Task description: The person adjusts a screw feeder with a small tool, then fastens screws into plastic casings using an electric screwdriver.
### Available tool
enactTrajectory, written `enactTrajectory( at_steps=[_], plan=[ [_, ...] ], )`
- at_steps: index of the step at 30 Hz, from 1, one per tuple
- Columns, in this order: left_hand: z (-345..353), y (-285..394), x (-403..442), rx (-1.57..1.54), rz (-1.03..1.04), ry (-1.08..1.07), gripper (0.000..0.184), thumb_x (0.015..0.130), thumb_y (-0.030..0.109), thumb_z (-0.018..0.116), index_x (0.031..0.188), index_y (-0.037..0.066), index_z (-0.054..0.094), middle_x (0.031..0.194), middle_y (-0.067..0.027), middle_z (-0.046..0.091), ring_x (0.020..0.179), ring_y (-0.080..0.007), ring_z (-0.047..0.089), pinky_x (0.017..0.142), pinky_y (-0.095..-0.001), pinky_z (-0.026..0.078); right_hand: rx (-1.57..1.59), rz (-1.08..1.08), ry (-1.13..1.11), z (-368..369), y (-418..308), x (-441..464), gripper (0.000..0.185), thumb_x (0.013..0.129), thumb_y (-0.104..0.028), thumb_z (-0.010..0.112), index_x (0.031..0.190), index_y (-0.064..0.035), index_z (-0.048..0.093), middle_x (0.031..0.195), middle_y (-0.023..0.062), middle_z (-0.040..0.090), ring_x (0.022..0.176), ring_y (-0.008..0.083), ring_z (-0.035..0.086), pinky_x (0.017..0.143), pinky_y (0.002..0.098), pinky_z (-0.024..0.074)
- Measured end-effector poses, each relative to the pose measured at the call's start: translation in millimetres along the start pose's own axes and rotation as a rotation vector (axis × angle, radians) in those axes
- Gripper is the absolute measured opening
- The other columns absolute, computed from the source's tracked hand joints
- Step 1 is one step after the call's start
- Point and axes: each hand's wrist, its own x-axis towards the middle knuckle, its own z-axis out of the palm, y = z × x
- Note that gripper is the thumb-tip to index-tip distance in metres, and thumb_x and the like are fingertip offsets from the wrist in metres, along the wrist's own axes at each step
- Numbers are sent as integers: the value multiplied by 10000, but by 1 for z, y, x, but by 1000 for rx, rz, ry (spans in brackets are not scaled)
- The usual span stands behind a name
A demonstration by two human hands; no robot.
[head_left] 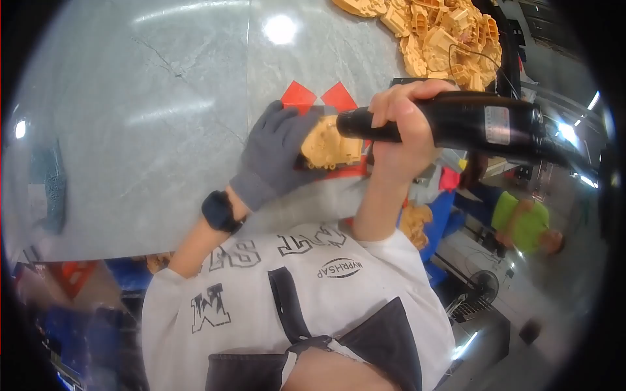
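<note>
A grey glove covers my left hand (pixel 277 151), which grips the left side of a yellow moulded part (pixel 327 144) over the grey table (pixel 189 130). My bare right hand (pixel 407 120) is wrapped round a black handheld tool (pixel 469 120). The tool's narrow end points left and meets or overlaps the upper right of the part; whether they touch is unclear. Red pieces (pixel 299 96) lie on the table just beyond the part, and more red shows below it. My left fingertips are partly hidden behind the part.
A heap of yellow parts (pixel 450 45) covers the table's far right corner. More yellow parts (pixel 415 225) are at the near right, by a blue surface. A person in a green top (pixel 520 218) is farther right, beyond a fan (pixel 484 285). A teal object (pixel 55 189) lies far left.
</note>
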Motion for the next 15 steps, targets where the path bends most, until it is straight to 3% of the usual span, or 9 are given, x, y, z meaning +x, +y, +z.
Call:
enactTrajectory(
  at_steps=[3,5,10,13,14,15],
  plan=[
    [0,0,0,-10,0,8,809,549,323,789,1225,58,432,1014,-99,549,1017,-301,501,984,-466,347,10,67,-4,2,-1,3,296,673,72,546,926,-18,420,627,92,537,497,140,515,508,271,457],
    [-1,1,0,-18,-1,9,808,550,315,790,1227,58,430,1013,-98,549,1017,-298,501,985,-467,344,-134,21,-71,5,-2,0,252,709,-3,531,935,-49,430,645,92,487,509,177,465,535,318,420],
    [1,1,5,-84,-17,-28,800,559,287,785,1239,62,427,1051,-108,555,1022,-279,509,995,-450,324,-112,-9,-42,-2,5,-12,265,703,2,544,937,-48,432,647,86,490,512,173,472,537,323,423],
    [1,5,4,-21,-19,-2,833,535,250,810,1260,91,432,1165,-89,541,1048,-301,515,1000,-435,346,84,12,-33,-18,11,-6,266,722,-12,530,970,-73,455,644,64,479,529,168,469,590,322,421],
    [-4,9,3,-79,-15,-41,764,613,284,771,1261,74,425,1162,-130,535,1060,-321,506,1003,-410,343,156,59,15,-25,8,-7,267,727,-24,524,981,-77,458,638,57,472,535,167,463,616,322,415],
    [-10,15,3,-51,-12,-24,764,613,284,771,1261,74,425,1162,-130,535,1060,-321,506,1003,-410,343,236,92,61,-31,7,-4,269,733,-36,518,991,-81,461,632,50,465,542,165,456,642,322,409]
  ],
)
